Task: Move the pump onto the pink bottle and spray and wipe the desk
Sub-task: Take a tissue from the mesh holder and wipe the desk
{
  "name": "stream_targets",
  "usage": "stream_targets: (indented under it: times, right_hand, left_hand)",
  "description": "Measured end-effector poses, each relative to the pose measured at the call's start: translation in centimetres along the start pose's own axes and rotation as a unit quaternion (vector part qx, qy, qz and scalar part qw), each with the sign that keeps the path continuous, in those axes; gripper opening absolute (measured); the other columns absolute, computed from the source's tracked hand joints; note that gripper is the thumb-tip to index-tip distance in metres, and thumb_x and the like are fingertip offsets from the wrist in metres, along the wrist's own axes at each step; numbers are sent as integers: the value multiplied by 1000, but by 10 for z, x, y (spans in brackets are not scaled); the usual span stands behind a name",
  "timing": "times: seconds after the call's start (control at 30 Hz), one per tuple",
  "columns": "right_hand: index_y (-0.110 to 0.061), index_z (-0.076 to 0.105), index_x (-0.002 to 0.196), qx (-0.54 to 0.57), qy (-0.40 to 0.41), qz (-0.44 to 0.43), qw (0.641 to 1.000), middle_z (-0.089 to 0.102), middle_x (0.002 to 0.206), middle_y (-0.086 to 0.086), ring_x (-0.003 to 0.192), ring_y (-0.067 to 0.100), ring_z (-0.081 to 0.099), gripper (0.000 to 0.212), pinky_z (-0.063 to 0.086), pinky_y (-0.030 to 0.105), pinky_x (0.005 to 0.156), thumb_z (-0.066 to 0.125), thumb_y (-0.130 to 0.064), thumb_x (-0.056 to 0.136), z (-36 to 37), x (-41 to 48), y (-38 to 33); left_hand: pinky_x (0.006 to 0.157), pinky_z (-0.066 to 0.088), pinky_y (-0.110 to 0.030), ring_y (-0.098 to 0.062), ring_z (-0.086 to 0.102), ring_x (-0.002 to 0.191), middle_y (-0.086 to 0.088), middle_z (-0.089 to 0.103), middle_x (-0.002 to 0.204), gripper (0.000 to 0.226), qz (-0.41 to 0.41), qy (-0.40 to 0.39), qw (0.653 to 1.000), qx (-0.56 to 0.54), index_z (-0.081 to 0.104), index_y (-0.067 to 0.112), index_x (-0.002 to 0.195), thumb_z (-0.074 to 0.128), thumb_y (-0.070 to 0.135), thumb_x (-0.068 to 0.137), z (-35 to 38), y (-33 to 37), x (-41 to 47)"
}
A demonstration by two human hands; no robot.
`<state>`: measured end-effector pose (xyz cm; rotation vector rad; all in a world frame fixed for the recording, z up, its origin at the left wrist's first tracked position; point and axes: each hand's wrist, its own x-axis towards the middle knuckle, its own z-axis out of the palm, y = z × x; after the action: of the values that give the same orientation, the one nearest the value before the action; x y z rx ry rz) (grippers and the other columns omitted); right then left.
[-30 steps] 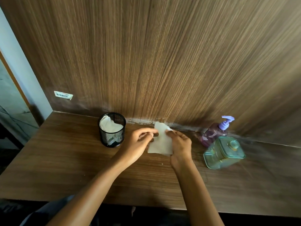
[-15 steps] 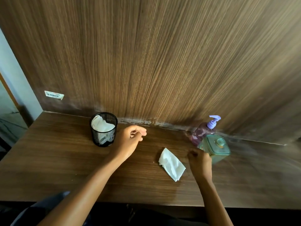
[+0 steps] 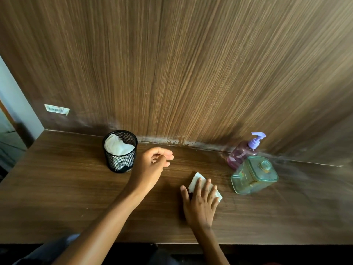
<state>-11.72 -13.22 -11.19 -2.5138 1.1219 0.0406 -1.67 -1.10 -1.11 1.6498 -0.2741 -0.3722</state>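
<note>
While the right hand point(image 3: 201, 204) lies flat on the tissue point(image 3: 196, 179), the pump point(image 3: 257, 139) nozzle points right.

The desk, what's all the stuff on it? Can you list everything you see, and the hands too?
Black wire mesh cup: one, black, desk's back left, white tissue stuffed inside.
White folded tissue: one, white, flat on the desk, under the right hand.
Pink bottle with purple pump: one, pink and purple, back right by the wall.
Green clear plastic square bottle: one, green, capped, just in front of the pink bottle.
White sticker label: one, white, on the wood wall at left.
Brown wooden desk: one, brown.
Left hand: loosely curled, empty, beside the mesh cup.
Right hand: flat, pressing the tissue.
</note>
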Motion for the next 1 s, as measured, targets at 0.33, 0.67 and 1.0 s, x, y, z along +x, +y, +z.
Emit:
stream_targets:
  times: [0.33, 0.67, 1.0]
  right_hand:
    - [-15, -8, 147, -44, -46, -115, 991, -13, 158, 7, 144, 23, -17, 88, -8, 46, 117, 20, -71, 85, 2, 32, -38]
    - [-18, -20, 141, -69, -29, -100, 992, -19, 155, 4, 140, 14, -21, 89, -10, 32, 114, 18, -72, 81, -12, -12, 40]
    - [-9, -7, 146, -44, -64, -85, 993, -12, 158, 10, 144, 22, -15, 98, -7, 42, 117, 22, -76, 80, -8, 54, -40]
  left_hand:
    - [71, 50, -21, -5, 67, 80, 5, 72, 88, 22, -44, 20, 998, -28, 66, 16, 92, 46, 8, 90, -3, 4, 0]
    - [66, 47, -22, -7, 66, 74, 0, 71, 85, 22, -47, 32, 998, -38, 66, 13, 88, 46, 4, 89, -2, 8, -3]
    - [70, 49, -20, -4, 66, 78, 6, 71, 86, 22, -56, 28, 997, -49, 66, 17, 89, 46, 7, 90, -5, 7, 1]
